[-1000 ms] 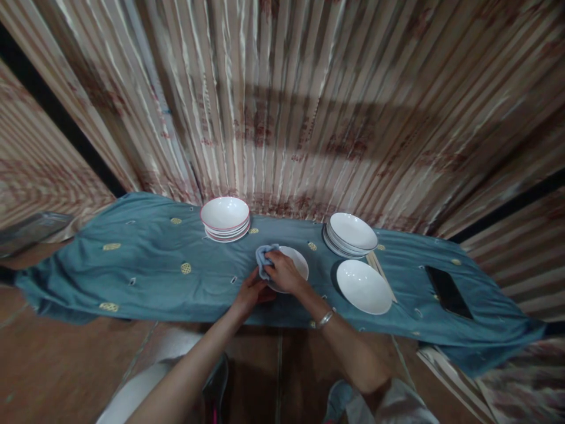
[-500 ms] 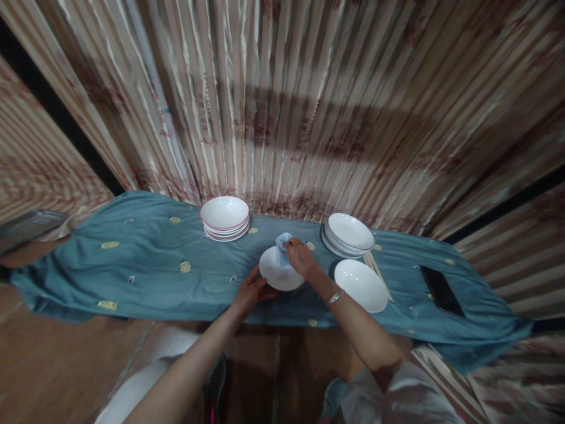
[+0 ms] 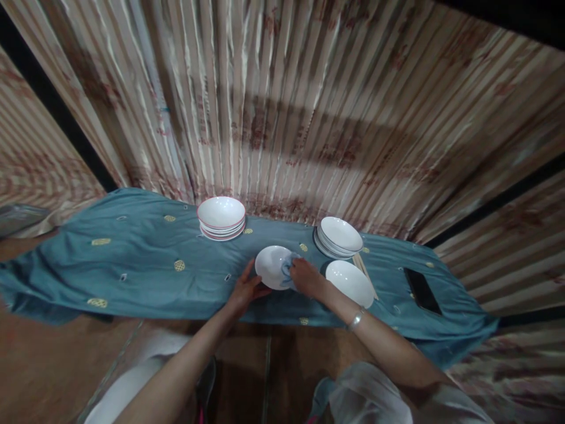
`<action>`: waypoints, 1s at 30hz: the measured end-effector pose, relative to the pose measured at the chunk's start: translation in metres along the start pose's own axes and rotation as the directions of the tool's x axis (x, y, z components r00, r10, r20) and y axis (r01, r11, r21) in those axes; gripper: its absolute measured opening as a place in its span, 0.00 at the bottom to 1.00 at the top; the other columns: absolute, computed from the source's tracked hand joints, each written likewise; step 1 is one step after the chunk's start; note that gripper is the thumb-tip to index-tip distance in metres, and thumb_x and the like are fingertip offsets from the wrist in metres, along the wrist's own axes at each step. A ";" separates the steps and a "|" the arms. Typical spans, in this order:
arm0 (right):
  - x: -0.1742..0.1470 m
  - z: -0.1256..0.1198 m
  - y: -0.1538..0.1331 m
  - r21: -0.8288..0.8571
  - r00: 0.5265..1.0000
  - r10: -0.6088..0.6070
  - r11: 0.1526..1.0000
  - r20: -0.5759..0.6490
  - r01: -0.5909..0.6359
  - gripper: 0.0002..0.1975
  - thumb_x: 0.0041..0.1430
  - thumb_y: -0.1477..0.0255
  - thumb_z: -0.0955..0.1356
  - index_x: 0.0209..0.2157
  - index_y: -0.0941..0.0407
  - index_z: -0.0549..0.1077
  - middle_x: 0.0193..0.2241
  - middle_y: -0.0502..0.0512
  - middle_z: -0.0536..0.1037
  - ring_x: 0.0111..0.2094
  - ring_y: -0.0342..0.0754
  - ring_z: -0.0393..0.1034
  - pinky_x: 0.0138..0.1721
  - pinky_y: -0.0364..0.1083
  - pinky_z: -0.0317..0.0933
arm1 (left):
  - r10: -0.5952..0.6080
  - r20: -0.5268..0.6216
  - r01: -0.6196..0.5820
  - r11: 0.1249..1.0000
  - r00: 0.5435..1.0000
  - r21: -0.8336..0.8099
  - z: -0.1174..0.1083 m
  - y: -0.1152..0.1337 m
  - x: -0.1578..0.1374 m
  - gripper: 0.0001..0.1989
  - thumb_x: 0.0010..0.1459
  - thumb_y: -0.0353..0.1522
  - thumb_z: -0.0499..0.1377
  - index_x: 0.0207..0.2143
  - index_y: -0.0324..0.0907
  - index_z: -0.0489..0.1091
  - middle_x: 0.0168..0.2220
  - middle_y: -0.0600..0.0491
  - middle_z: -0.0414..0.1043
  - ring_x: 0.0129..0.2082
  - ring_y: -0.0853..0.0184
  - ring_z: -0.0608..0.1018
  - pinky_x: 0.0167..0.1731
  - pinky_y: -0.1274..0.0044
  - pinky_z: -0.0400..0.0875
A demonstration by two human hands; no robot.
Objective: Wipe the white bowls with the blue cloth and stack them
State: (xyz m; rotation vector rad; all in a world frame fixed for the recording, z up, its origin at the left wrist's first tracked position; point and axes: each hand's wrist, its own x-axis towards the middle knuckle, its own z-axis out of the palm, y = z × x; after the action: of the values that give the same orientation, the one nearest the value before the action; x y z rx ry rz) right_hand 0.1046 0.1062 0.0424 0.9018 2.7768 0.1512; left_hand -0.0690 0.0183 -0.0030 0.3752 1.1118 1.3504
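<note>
Just below the centre of the frame is a white bowl (image 3: pixel 269 267) over the blue-draped surface (image 3: pixel 145 265) — the left hand (image 3: pixel 246 291) grips its left rim, the right hand (image 3: pixel 308 278) is clamped on a blue cloth (image 3: pixel 286 268) at its right side. Right of centre, another bowl (image 3: pixel 350 282) sits below a white stack (image 3: pixel 339 237); a red-rimmed stack (image 3: pixel 221 219) stands left of centre.

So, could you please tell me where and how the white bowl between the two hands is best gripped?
I'd grip the white bowl by its left rim, from the left, where the left hand is: its curved edge shows there, whereas the cloth in the right hand covers part of the right side.
</note>
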 end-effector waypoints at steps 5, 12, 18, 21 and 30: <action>0.004 -0.006 -0.016 0.190 0.992 -0.105 0.977 0.062 0.092 0.12 0.61 0.78 0.61 0.31 0.62 0.76 0.33 0.63 0.78 0.36 0.51 0.72 0.37 0.45 0.61 | -0.013 0.008 0.013 1.000 1.000 0.003 0.000 0.001 -0.001 0.39 0.53 0.24 0.58 0.65 0.46 0.48 0.28 0.56 0.76 0.25 0.66 0.79 0.34 0.68 0.77; 0.033 0.000 -0.037 0.547 0.989 0.041 0.836 -0.143 0.045 0.10 0.58 0.79 0.63 0.37 0.56 0.74 0.35 0.53 0.79 0.38 0.47 0.71 0.39 0.43 0.59 | 0.009 -0.004 -0.009 1.000 1.000 0.019 -0.004 -0.002 0.003 0.34 0.54 0.27 0.58 0.64 0.49 0.54 0.33 0.54 0.78 0.28 0.65 0.79 0.34 0.69 0.76; 0.060 0.002 -0.042 0.617 0.957 0.208 0.786 -0.203 -0.040 0.11 0.59 0.78 0.61 0.41 0.56 0.71 0.39 0.54 0.78 0.40 0.47 0.71 0.43 0.43 0.59 | -0.038 -0.032 0.039 0.999 0.999 0.028 -0.003 -0.001 0.004 0.34 0.57 0.28 0.55 0.65 0.47 0.50 0.32 0.52 0.78 0.28 0.63 0.80 0.33 0.68 0.76; 0.068 -0.001 -0.036 0.539 0.950 0.225 0.839 -0.214 -0.077 0.10 0.61 0.77 0.61 0.43 0.58 0.70 0.41 0.58 0.77 0.43 0.49 0.71 0.45 0.43 0.59 | -0.037 -0.035 0.039 0.998 0.999 0.053 -0.001 0.000 0.004 0.36 0.57 0.27 0.55 0.66 0.47 0.48 0.30 0.54 0.77 0.26 0.64 0.80 0.32 0.68 0.77; 0.065 0.002 -0.010 0.226 0.972 0.186 0.962 -0.141 -0.151 0.17 0.62 0.82 0.57 0.45 0.61 0.72 0.45 0.66 0.76 0.47 0.54 0.69 0.47 0.48 0.61 | -0.011 0.017 0.009 0.997 1.000 0.075 0.000 0.001 0.003 0.37 0.55 0.27 0.58 0.66 0.47 0.48 0.31 0.52 0.77 0.26 0.64 0.80 0.33 0.68 0.77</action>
State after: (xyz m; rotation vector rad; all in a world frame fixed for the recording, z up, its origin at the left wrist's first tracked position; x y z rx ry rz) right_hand 0.0486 0.1364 0.0274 1.2327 2.9022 -0.0534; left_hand -0.0706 0.0215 -0.0037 0.4352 1.1504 1.2968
